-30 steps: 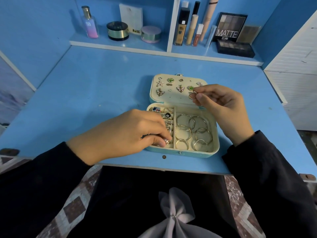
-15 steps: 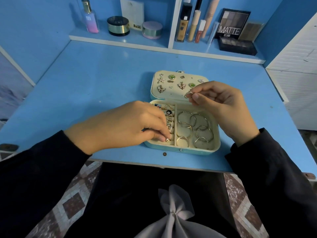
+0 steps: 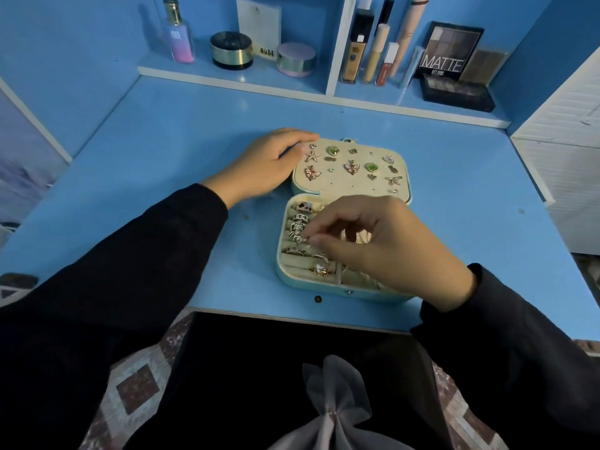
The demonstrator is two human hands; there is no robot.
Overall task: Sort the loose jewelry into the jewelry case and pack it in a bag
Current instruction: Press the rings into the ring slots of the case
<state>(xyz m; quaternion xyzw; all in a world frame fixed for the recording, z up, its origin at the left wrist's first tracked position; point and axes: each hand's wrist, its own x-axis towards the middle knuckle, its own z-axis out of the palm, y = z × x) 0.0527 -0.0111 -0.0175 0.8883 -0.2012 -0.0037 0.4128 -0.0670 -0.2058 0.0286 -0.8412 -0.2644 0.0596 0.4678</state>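
The mint jewelry case (image 3: 324, 289) lies open on the blue desk (image 3: 162, 151). Its lid (image 3: 350, 186) is laid flat behind the tray and carries several stud earrings (image 3: 332, 152). Rings (image 3: 298, 222) sit in the tray's left rolls, among them a pearl ring (image 3: 321, 269). My right hand (image 3: 383, 241) hovers over the tray and hides the hoop compartment. Its thumb and forefinger pinch a small ring (image 3: 304, 239) just above the rolls. My left hand (image 3: 259, 167) rests on the desk with its fingers touching the lid's far left corner.
A back shelf holds a perfume bottle (image 3: 178, 34), round jars (image 3: 231, 50), makeup tubes (image 3: 376, 53) and a MATTE palette (image 3: 449, 51). A white cabinet (image 3: 568, 157) stands to the right. The desk's front edge (image 3: 292, 315) is close to the case. A grey bow (image 3: 331, 407) lies in my lap.
My left hand left the ring rolls and moved up to the lid's left corner. My right hand came down from the lid to the ring rolls, still pinching the small ring.
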